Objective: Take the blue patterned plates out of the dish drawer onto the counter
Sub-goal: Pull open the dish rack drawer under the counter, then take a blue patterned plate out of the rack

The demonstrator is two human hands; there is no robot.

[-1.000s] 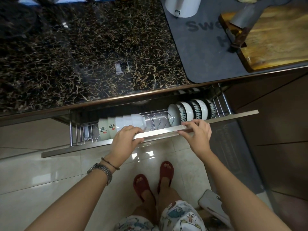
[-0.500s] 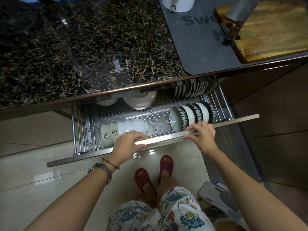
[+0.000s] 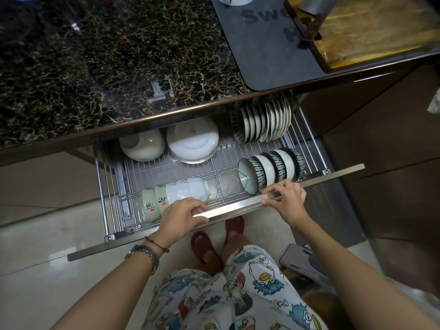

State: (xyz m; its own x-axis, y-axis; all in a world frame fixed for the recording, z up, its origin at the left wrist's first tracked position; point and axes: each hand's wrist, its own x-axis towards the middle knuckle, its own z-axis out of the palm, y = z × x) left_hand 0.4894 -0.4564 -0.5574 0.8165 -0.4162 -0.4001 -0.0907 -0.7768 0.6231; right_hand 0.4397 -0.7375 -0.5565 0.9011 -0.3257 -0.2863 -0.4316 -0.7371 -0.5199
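A dark marbled counter is filling the top of the view, with a grey mat lying on its right part; the mat is showing the letters "Swe" (the rest is cut off by a wooden board). Below the counter edge, the dish drawer is standing open over a pale tiled floor. The left hand is curling its fingers over the drawer's metal front rail, and the right hand is gripping the same rail farther right. The blue patterned plates are standing on edge in the back right of the wire rack, behind a row of striped bowls. Cups with printed characters, too small to read, are lying beside the left hand.
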